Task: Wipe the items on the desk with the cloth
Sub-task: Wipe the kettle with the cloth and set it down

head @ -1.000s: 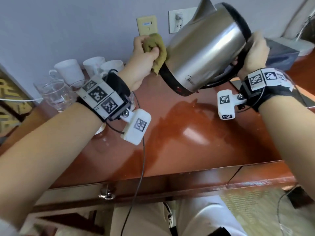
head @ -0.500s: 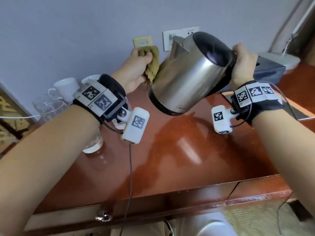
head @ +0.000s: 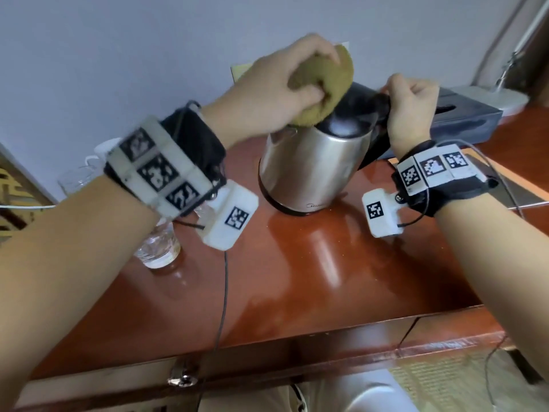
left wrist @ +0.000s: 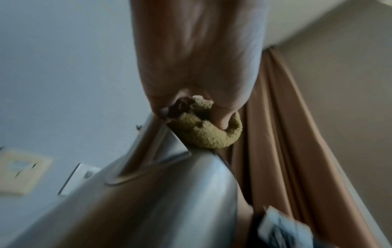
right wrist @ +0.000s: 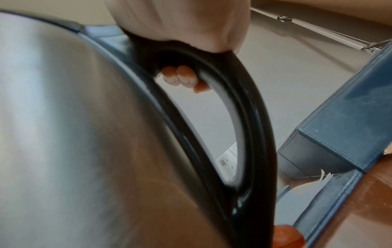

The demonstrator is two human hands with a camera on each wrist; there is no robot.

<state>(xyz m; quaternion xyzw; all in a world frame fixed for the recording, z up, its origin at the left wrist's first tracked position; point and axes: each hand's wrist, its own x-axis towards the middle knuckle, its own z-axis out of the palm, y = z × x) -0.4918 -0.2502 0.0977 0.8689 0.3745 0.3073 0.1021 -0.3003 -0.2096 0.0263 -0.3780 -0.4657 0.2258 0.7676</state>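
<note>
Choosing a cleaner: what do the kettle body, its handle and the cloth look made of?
Kettle body: brushed stainless steel, judging by its soft streaked reflections. Handle: glossy black, probably plastic. Cloth: olive, nubby, probably terry or microfibre.

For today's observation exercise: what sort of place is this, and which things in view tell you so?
Probably a hotel room. An electric kettle sits on a polished wooden desk, with white cups and drinking glasses grouped by the wall, plus a dark tissue box.
</note>
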